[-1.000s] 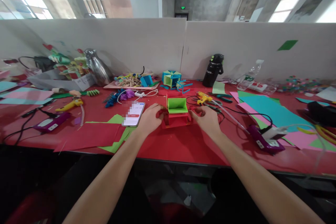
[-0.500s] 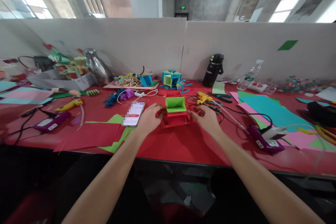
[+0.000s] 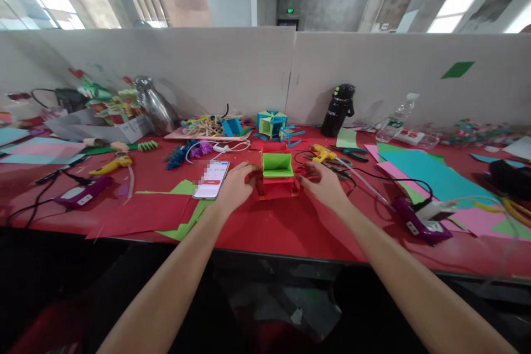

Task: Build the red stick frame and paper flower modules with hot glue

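The red-and-green paper model [image 3: 277, 169] stands on the red desk [image 3: 160, 174], between the two hands. The left hand [image 3: 237, 185] curls at its left side, its grip too hidden to tell; the right hand [image 3: 327, 185] has its grip parted, just beside the other side, near a yellow glue gun [image 3: 323, 153].

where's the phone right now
In the head view, the smartphone lies left of centre on the red table, just left of the left hand and beside the green paper.
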`<state>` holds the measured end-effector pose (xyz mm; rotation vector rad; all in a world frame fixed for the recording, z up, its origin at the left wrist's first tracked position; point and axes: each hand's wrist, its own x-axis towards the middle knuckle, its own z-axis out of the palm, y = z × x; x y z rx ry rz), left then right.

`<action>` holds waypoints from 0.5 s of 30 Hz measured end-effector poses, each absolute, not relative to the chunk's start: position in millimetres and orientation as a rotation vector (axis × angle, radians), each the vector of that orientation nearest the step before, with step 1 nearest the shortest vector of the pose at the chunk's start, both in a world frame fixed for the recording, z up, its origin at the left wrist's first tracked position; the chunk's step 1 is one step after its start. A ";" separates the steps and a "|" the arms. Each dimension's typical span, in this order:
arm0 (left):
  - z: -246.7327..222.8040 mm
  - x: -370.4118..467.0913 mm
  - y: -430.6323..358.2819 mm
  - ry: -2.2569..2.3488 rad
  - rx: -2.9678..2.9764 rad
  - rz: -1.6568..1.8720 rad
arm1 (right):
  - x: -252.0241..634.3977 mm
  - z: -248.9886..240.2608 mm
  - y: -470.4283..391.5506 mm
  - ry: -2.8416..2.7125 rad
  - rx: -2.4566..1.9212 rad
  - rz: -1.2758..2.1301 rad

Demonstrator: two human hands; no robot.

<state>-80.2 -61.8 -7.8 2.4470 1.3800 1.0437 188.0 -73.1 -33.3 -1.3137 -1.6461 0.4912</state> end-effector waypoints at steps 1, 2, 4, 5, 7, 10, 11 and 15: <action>-7.8 -80.5 -61.4 1.380 2.447 1.048 | 187.8 -33.1 -73.0 -1.646 -1.312 0.479; -7.7 -80.7 -60.9 1.382 2.447 1.052 | 188.2 -32.8 -72.9 -1.643 -1.310 0.473; -7.4 -80.9 -59.8 1.387 2.438 1.066 | 189.5 -32.2 -72.3 -1.644 -1.303 0.473; -7.5 -80.8 -59.0 1.388 2.430 1.076 | 190.2 -31.9 -71.8 -1.646 -1.303 0.480; -9.3 -80.7 -56.8 1.387 2.410 1.086 | 191.3 -31.7 -70.7 -1.646 -1.313 0.503; -17.1 -81.0 -52.0 1.469 2.295 1.102 | 191.9 -31.1 -69.2 -1.645 -1.342 0.541; -20.6 -81.3 -50.4 1.513 2.230 1.096 | 191.9 -30.7 -69.0 -1.651 -1.347 0.546; -31.1 -81.6 -49.2 1.575 1.988 1.009 | 191.9 -28.6 -69.6 -1.689 -1.339 0.564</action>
